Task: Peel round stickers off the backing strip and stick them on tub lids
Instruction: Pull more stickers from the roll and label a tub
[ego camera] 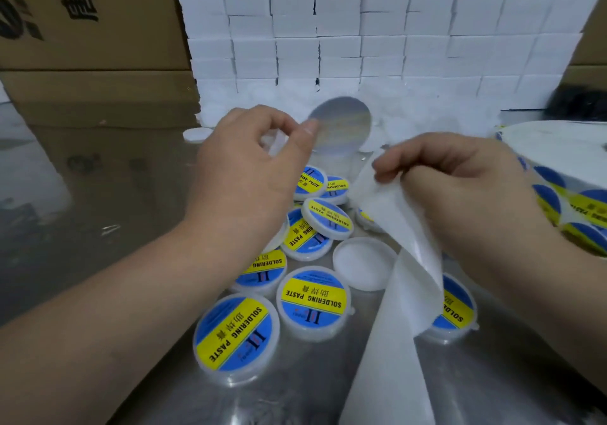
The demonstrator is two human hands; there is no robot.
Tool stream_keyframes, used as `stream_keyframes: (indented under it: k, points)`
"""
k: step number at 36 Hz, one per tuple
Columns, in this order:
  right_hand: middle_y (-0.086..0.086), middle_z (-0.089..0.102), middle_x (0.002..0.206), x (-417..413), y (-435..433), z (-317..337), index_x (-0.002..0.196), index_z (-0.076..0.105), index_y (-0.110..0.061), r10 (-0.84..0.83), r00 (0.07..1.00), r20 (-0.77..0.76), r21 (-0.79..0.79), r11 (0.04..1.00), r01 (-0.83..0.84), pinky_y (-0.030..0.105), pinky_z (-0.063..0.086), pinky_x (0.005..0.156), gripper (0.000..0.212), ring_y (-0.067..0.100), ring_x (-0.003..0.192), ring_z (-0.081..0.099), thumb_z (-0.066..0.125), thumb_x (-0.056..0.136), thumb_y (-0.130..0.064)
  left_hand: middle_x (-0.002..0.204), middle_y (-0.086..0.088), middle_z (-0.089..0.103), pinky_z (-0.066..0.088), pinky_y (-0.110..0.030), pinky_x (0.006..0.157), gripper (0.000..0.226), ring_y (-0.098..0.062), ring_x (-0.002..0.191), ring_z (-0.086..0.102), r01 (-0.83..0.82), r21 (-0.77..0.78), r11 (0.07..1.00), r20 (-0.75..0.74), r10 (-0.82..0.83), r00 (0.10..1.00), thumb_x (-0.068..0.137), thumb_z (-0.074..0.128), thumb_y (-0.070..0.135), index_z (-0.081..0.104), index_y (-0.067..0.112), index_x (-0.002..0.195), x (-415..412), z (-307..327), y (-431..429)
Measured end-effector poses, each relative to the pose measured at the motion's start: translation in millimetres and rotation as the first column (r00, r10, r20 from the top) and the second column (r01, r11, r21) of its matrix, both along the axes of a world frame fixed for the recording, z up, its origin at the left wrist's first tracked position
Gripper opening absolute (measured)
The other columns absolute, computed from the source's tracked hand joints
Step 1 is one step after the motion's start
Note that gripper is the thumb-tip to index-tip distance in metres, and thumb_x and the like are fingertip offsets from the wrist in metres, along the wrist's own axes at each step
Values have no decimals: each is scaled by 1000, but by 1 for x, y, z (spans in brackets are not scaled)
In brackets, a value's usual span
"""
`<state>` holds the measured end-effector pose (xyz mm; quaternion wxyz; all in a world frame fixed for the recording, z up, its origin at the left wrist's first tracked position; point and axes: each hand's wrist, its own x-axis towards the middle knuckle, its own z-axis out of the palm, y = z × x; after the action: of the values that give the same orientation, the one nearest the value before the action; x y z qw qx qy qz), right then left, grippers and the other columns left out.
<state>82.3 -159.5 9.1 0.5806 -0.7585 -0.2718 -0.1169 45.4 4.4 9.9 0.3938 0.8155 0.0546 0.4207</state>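
Head view: left hand [249,168] pinches 1 round sticker [345,125] by its edge, right hand [460,188] pinches backing strip [394,207]; unsupported, it may fold or miss the bare lid [358,263].

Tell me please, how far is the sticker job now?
Done: several tubs already carry blue-yellow labels. In hand: the left hand pinches a peeled sticker; the right hand holds the backing strip. Left: one bare white lid, and the roll holds more.
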Motion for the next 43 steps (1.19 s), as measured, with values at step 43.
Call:
stream_keyframes:
  k: [43]
  points:
    - [-6, 63, 58, 0, 3, 4, 57, 72, -31, 354, 913, -205, 136, 934, -332, 18, 48, 59, 16, 9, 63, 58, 61, 66, -22, 82, -7, 69, 55, -31, 57, 25, -25, 73, 67, 571, -754, 325, 208, -707, 676, 98, 36, 24, 61, 23, 97, 6, 6, -2]
